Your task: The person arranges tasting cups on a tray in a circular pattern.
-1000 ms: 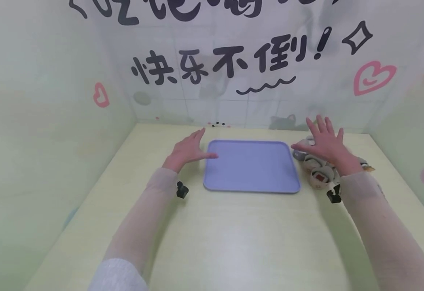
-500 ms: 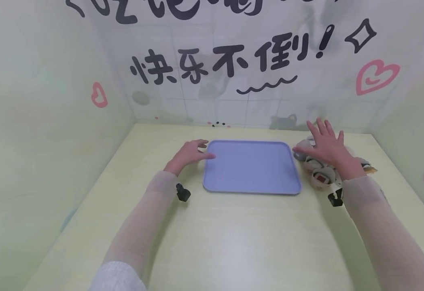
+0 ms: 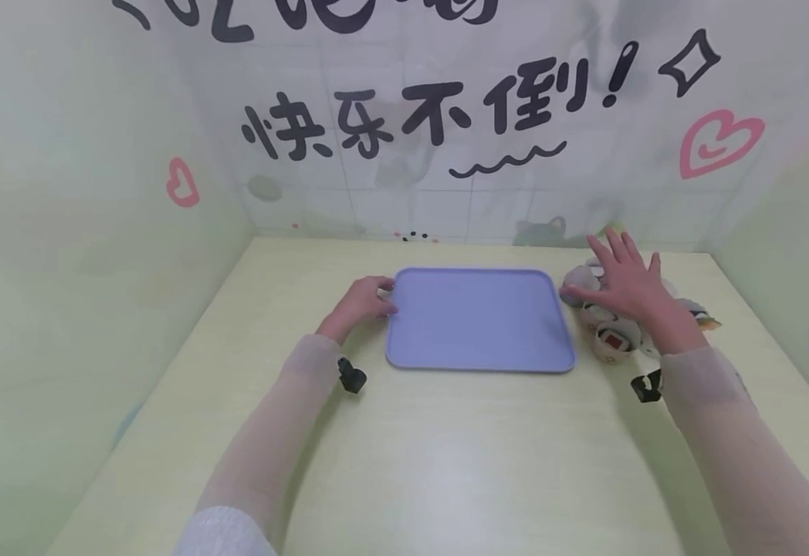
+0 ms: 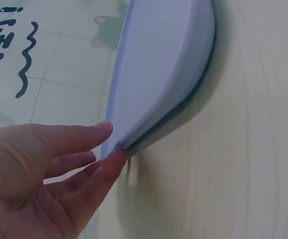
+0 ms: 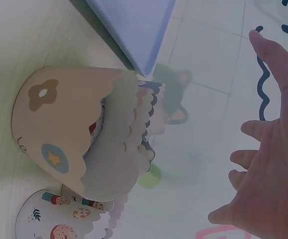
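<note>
My left hand (image 3: 361, 300) is at the left edge of a flat, pale purple tray (image 3: 481, 320). In the left wrist view its bent fingers (image 4: 109, 167) touch the tray's rim and pinch at the edge. My right hand (image 3: 628, 286) hovers with fingers spread and nothing in its grasp. It is just right of the tray, over a cluster of small paper cups (image 3: 613, 342) with scalloped edges. The right wrist view shows a beige cup (image 5: 54, 109) with a flower and star print, lying beside the tray's corner. The hand and forearm hide part of the cluster.
The pale wooden table (image 3: 446, 455) runs up to a back wall (image 3: 446, 208) with black lettering. Side walls stand left and right. A black wrist device (image 3: 352, 376) is on the left arm, and another black piece (image 3: 648, 386) is on the right.
My left hand has lowered, and its fingers have bent in to the tray's left edge. My right hand has stayed spread in nearly the same place. The view has shifted slightly.
</note>
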`<state>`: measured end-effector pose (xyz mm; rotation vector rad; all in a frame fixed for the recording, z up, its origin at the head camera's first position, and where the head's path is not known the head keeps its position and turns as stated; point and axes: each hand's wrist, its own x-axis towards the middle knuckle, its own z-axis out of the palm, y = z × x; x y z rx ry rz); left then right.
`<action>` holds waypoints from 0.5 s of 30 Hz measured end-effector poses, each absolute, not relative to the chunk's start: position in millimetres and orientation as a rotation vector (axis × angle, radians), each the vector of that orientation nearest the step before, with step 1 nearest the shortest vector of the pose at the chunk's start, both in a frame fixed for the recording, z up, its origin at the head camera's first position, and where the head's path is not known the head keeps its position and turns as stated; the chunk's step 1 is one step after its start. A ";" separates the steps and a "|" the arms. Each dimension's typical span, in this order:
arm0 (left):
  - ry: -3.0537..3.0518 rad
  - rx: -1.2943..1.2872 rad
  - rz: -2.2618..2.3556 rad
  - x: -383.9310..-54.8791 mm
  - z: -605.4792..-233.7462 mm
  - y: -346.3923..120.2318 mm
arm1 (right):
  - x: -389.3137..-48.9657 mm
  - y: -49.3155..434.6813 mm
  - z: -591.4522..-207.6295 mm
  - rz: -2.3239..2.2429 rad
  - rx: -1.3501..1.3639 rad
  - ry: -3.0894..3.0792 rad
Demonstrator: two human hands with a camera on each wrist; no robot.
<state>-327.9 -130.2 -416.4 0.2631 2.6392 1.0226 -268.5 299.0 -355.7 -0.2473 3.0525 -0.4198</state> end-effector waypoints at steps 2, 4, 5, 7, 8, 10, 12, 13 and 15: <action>2.648 0.248 0.999 -328.0 -416.5 -128.0 | -266.5 300.4 -355.1 -0.428 -0.239 3.049; 2.652 0.225 0.973 -328.0 -416.8 -125.8 | -264.2 301.4 -354.2 -0.443 -0.232 3.042; 2.652 0.214 0.959 -328.0 -416.9 -124.9 | -263.0 302.0 -353.8 -0.450 -0.230 3.036; 2.643 0.193 0.945 -327.4 -417.3 -123.5 | -260.2 302.6 -353.4 -0.458 -0.225 3.031; 2.636 0.183 0.947 -327.1 -417.5 -123.2 | -258.9 303.1 -353.4 -0.462 -0.224 3.029; 2.629 0.175 0.957 -326.3 -417.2 -122.6 | -256.7 304.6 -353.3 -0.473 -0.221 3.031; 2.622 0.174 0.973 -325.7 -416.6 -121.9 | -254.9 307.1 -352.8 -0.476 -0.220 3.035; 2.620 0.173 0.979 -325.5 -416.3 -121.5 | -254.4 308.6 -352.5 -0.477 -0.219 3.036; 2.621 0.171 0.979 -325.1 -415.7 -120.7 | -253.7 311.8 -351.4 -0.473 -0.218 3.036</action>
